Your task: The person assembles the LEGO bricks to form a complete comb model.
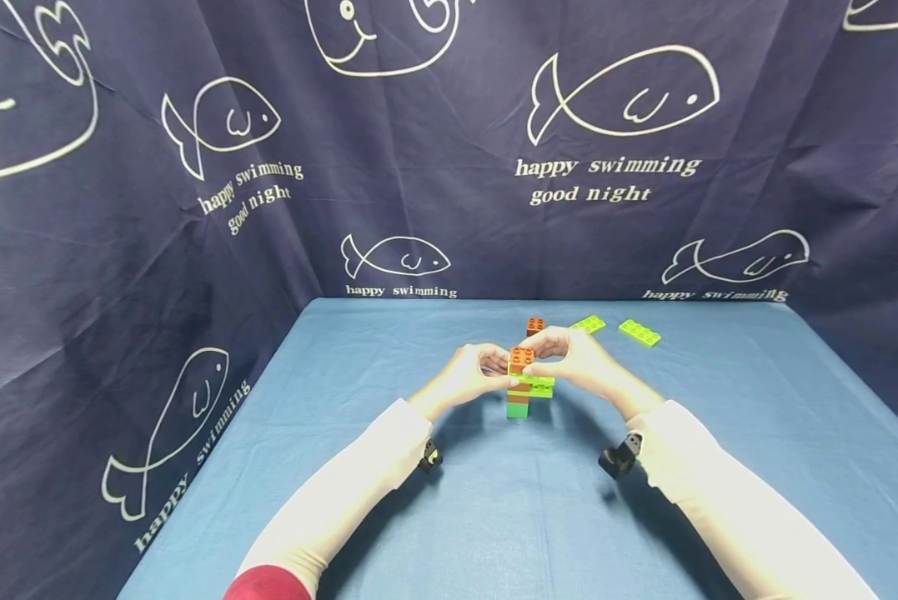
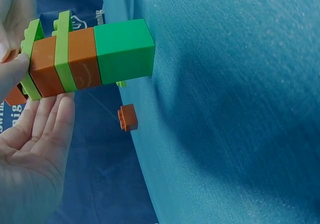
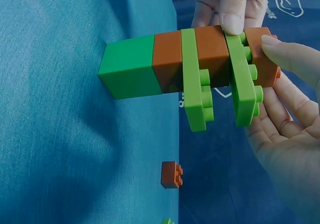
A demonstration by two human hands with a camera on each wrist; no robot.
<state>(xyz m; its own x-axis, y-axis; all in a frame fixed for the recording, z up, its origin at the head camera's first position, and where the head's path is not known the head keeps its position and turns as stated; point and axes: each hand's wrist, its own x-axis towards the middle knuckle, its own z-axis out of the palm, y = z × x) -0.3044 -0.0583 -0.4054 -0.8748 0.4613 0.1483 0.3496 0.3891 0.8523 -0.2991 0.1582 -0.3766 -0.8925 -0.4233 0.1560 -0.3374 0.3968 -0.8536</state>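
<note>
A brick stack stands upright on the table, with a green block [image 1: 518, 410] at its foot. Above it, orange-brown bricks alternate with a lower lime plate [image 3: 191, 83] and an upper lime plate [image 3: 240, 83], both jutting out to the right. My left hand [image 1: 469, 375] grips the stack around the upper plate, its thumb on the plate's edge and fingers behind. With my right hand [image 1: 579, 360] I pinch the top orange brick [image 1: 522, 357] between thumb and fingers. Some studs of the upper plate show beside that brick. Whether it is fully seated I cannot tell.
Behind the stack lies a loose orange brick [image 1: 535, 326]. One lime plate [image 1: 589, 322] rests beyond my right hand, another lime plate [image 1: 639, 332] farther right. A blue cloth covers the table [image 1: 494, 517]; a dark fish-print curtain [image 1: 486, 183] hangs behind and at the sides.
</note>
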